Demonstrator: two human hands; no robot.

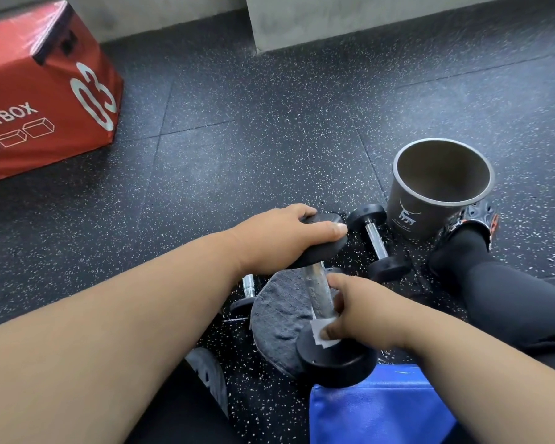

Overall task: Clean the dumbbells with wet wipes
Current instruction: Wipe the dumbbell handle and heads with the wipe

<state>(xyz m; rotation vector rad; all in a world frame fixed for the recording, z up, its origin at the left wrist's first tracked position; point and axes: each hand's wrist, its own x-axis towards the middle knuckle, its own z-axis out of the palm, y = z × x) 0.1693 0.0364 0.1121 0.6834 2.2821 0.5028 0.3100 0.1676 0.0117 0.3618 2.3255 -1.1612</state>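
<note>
Two hands share the dumbbell (321, 293): left hand (279, 238) grips its twelve-o'clock head, right hand (356, 312) pinches the wipe (321, 331) against the six-o'clock end; best rotated steadily while wiping.

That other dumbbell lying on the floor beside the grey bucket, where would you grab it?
Probably by its bare metal handle, from above. The spare dumbbell lies flat on the floor with the thin bar exposed between two wide black heads; fingers can wrap it there. The grey bucket crowds its far end, so come in from the near side.
</note>
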